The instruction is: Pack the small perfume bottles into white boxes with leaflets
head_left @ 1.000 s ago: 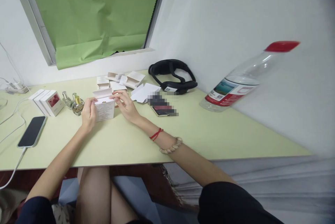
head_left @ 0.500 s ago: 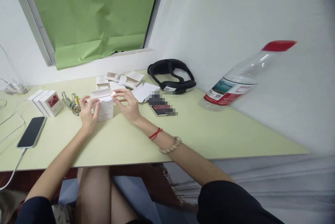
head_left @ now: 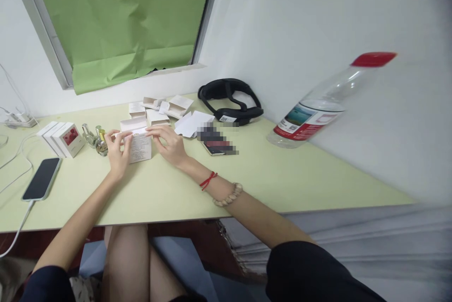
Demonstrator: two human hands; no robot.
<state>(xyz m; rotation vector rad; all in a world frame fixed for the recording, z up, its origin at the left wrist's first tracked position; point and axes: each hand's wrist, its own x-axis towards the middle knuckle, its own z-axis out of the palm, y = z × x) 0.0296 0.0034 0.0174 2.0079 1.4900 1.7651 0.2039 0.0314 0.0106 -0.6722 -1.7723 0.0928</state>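
A small white carton (head_left: 140, 148) with fine print on its near face stands on the table, its top flap raised at the back. My left hand (head_left: 119, 151) grips its left side, thumb and fingers at the upper edge. My right hand (head_left: 168, 144) has its bent fingers on the carton's top right edge. What lies inside the carton is hidden. Just left of my left hand stand several small glass bottles (head_left: 101, 146), one with a yellowish top. Farther left is a row of closed white boxes (head_left: 70, 139) with a red picture on the end one.
Opened white cartons (head_left: 178, 106) lie behind my hands. A black headset (head_left: 231, 102), a partly blurred phone (head_left: 215, 144) and a red-capped plastic bottle (head_left: 307, 114) are to the right. A charging phone (head_left: 42, 178) lies at the left, near a power strip (head_left: 21, 121).
My right fingers have come down and inward onto the carton's top edge, and the small side flap they were at no longer stands out. My left hand keeps its hold.
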